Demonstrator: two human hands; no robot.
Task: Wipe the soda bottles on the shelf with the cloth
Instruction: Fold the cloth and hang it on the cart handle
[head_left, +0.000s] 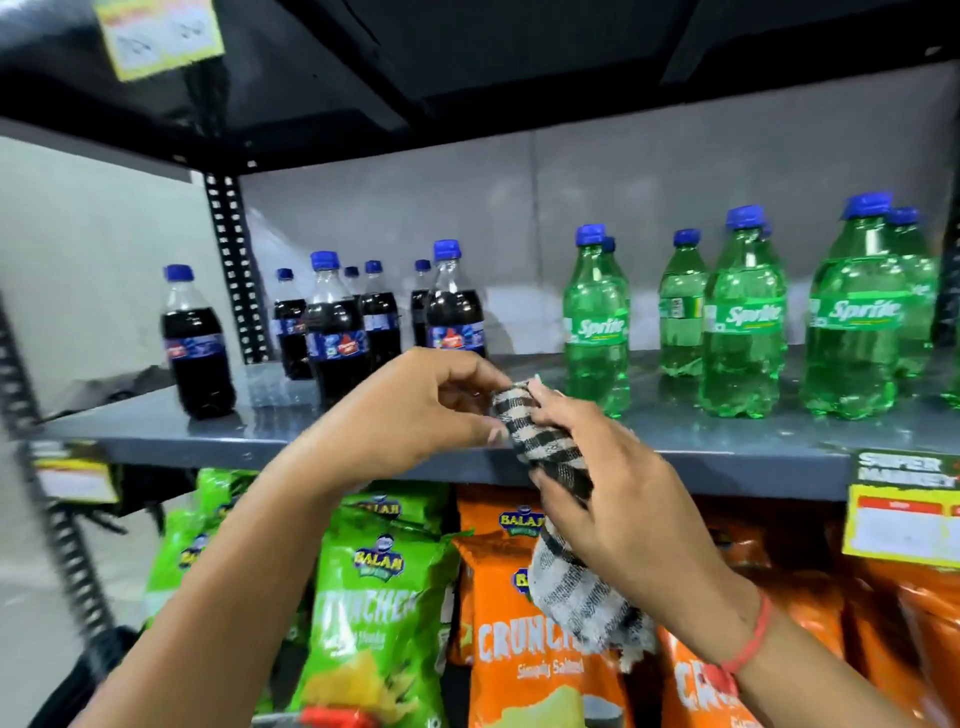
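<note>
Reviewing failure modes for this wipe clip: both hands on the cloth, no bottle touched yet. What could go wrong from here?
1. The dark cola bottles stand bunched close; wiping one could knock a neighbour over.
2. The front Sprite bottle stands near the shelf edge, so a push toward the person might tip it off.
3. The cloth, held by the left hand and right hand, trails a loose tail that could snag caps.

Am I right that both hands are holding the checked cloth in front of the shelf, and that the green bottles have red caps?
Not quite: the head view shows the green bottles have blue caps. The rest holds.
</note>
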